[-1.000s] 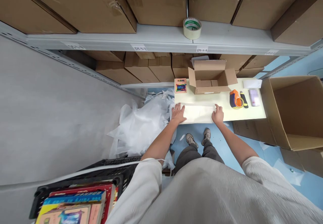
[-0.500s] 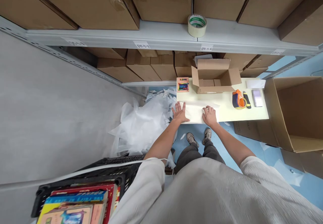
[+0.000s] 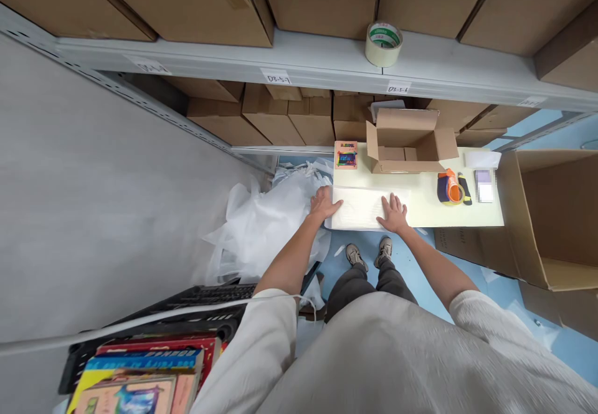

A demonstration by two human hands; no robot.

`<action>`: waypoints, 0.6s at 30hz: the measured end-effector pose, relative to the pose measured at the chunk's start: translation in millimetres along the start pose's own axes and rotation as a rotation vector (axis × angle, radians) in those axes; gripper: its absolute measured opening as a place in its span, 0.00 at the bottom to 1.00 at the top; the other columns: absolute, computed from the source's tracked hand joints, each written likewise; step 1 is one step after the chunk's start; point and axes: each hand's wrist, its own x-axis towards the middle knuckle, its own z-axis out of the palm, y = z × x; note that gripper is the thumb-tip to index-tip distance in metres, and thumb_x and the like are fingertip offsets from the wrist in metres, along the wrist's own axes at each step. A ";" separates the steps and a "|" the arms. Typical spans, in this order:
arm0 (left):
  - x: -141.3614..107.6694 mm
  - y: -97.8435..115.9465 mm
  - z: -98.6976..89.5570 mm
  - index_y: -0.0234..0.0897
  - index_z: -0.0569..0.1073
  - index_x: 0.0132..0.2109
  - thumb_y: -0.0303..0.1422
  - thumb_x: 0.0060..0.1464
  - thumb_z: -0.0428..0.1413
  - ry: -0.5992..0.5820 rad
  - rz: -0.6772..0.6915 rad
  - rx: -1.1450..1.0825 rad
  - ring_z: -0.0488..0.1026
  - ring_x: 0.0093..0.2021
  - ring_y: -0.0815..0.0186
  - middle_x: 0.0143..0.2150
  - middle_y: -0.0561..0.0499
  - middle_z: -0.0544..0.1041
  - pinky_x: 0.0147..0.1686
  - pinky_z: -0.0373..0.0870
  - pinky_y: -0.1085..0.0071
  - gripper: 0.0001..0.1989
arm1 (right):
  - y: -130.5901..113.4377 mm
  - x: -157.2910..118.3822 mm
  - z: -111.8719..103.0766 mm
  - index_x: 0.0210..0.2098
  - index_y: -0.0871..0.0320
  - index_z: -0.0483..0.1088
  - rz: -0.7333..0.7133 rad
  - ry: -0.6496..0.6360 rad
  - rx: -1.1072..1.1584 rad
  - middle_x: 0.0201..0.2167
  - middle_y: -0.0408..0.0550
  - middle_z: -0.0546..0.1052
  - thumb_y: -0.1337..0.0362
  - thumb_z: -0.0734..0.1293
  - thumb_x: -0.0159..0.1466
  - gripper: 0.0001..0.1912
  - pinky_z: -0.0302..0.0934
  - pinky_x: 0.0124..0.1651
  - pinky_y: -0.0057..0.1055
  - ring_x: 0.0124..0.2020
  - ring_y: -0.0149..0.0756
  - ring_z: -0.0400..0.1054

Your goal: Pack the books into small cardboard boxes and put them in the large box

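A white, thin packing sheet [image 3: 357,207] lies flat along the near left part of the pale yellow table [image 3: 423,215]. My left hand [image 3: 323,203] is at its left end, thumb over the sheet and fingers stretched past the table's left edge. Toward the sheet's right end rests my right hand [image 3: 393,213], palm down with fingers spread. Behind the sheet are a small book with a colourful cover [image 3: 346,155] and an open cardboard box [image 3: 406,166].
On the table's right are an orange tape dispenser [image 3: 451,187], a black-and-yellow cutter [image 3: 464,188] and a pale purple packet [image 3: 484,185]. A large open carton [image 3: 527,215] stands right. White wrapping [image 3: 261,221] heaps at left, near a black crate of books [image 3: 140,370]. A tape roll [image 3: 384,44] sits on the shelf.
My left hand has slid left to the table's edge, and my right hand has moved slightly right with its fingers spreading. The sheet looks flatter. The whole view has shifted a little.
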 end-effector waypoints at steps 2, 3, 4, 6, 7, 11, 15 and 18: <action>4.7 2.8 -5.6 0.39 0.62 0.74 0.43 0.69 0.52 0.091 0.009 -0.007 0.60 0.76 0.46 0.76 0.36 0.64 0.74 0.57 0.52 0.31 | -1.0 0.3 -0.3 0.82 0.49 0.42 0.007 -0.005 0.002 0.84 0.59 0.35 0.46 0.67 0.69 0.50 0.37 0.76 0.67 0.83 0.61 0.31; 8.5 5.8 -8.0 0.39 0.65 0.72 0.40 0.70 0.51 0.142 0.006 -0.020 0.62 0.74 0.46 0.74 0.36 0.67 0.73 0.58 0.53 0.27 | -1.6 0.4 -0.6 0.82 0.49 0.42 0.011 -0.007 -0.001 0.84 0.59 0.35 0.46 0.67 0.69 0.50 0.37 0.76 0.67 0.83 0.61 0.31; 13.5 9.5 -10.2 0.39 0.67 0.70 0.39 0.71 0.51 0.187 -0.008 -0.043 0.64 0.73 0.46 0.72 0.37 0.69 0.72 0.59 0.53 0.25 | -2.3 0.5 -1.0 0.82 0.49 0.42 0.014 -0.009 -0.005 0.84 0.59 0.35 0.46 0.67 0.70 0.50 0.37 0.77 0.67 0.83 0.61 0.31; 27.9 18.1 -14.4 0.41 0.70 0.66 0.39 0.71 0.52 0.247 -0.060 -0.114 0.67 0.69 0.47 0.68 0.38 0.73 0.69 0.62 0.54 0.21 | -3.4 0.5 -1.6 0.82 0.49 0.42 0.019 -0.013 -0.017 0.84 0.59 0.34 0.47 0.67 0.70 0.49 0.38 0.77 0.66 0.83 0.60 0.31; 36.8 22.5 -16.5 0.42 0.72 0.64 0.39 0.71 0.53 0.265 -0.096 -0.160 0.69 0.68 0.48 0.66 0.39 0.75 0.67 0.64 0.54 0.19 | -3.8 0.5 -1.9 0.82 0.48 0.42 0.022 -0.015 -0.024 0.84 0.59 0.34 0.47 0.67 0.70 0.49 0.38 0.77 0.66 0.83 0.60 0.31; 76.9 35.8 -22.9 0.42 0.75 0.59 0.42 0.71 0.56 0.312 -0.192 -0.336 0.74 0.62 0.50 0.58 0.42 0.81 0.62 0.67 0.55 0.15 | -5.0 0.9 -2.3 0.82 0.47 0.42 0.033 -0.012 -0.047 0.84 0.57 0.35 0.46 0.68 0.70 0.49 0.40 0.77 0.63 0.83 0.59 0.32; 107.7 39.0 -22.7 0.40 0.74 0.57 0.45 0.69 0.60 0.321 -0.231 -0.424 0.76 0.58 0.52 0.55 0.42 0.82 0.60 0.68 0.57 0.17 | -5.2 1.5 -2.6 0.82 0.46 0.42 0.038 -0.010 -0.063 0.84 0.56 0.36 0.45 0.68 0.70 0.49 0.41 0.77 0.63 0.83 0.59 0.33; 120.5 35.9 -18.3 0.40 0.75 0.54 0.44 0.68 0.61 0.296 -0.273 -0.457 0.76 0.56 0.53 0.53 0.42 0.83 0.58 0.68 0.57 0.15 | -4.4 1.8 -3.0 0.82 0.45 0.43 0.039 -0.012 -0.070 0.84 0.56 0.36 0.45 0.68 0.70 0.49 0.41 0.77 0.62 0.83 0.59 0.33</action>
